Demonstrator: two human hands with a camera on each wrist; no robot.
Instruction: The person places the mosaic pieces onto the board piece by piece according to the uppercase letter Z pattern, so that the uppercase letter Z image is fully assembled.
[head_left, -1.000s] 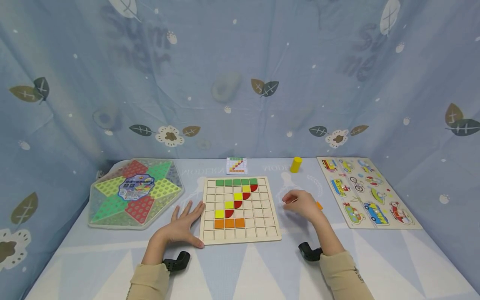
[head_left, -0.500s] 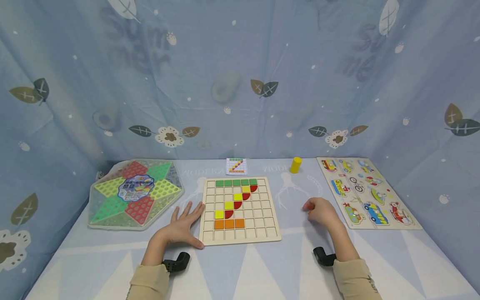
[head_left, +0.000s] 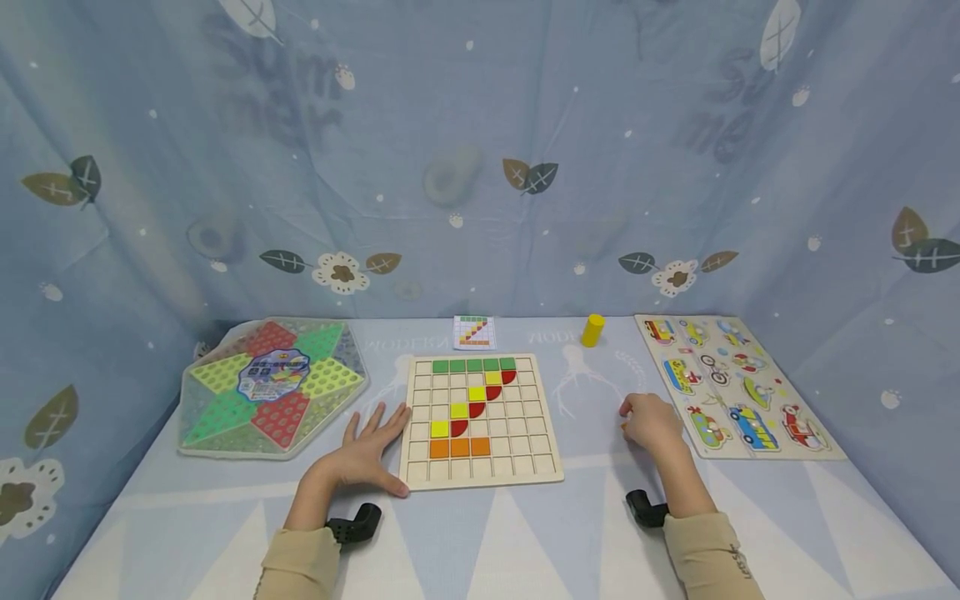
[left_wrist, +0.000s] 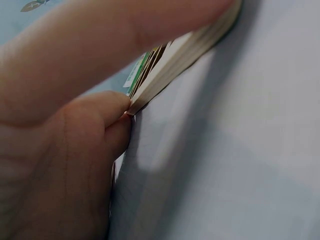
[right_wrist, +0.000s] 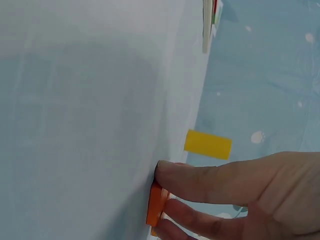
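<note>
A wooden grid board (head_left: pixel 525 462) lies in the middle of the head view. It bears a green row, a diagonal of yellow squares and red quarter-rounds, and several orange squares (head_left: pixel 460 447). My left hand (head_left: pixel 360 457) spreads its fingers along the board's left edge, thumb at the near-left corner. Right of the board, low over the table, my right hand (head_left: pixel 651 423) pinches an orange tile (right_wrist: pixel 156 204) between thumb and fingers. Most of that tile is hidden by the hand in the head view. Another bit of orange shows below it in the right wrist view.
A small pattern card (head_left: pixel 474 332) lies behind the board. To its right stands a yellow cylinder (head_left: pixel 592 331). A clear-wrapped star game board (head_left: pixel 272 387) lies at the left, and a vehicle picture puzzle (head_left: pixel 735 383) at the right. A blue curtain (head_left: pixel 480 233) closes off the back.
My right hand has moved right, away from the board's side to the orange tile, and now pinches it. My left hand has stayed at the board's edge.
</note>
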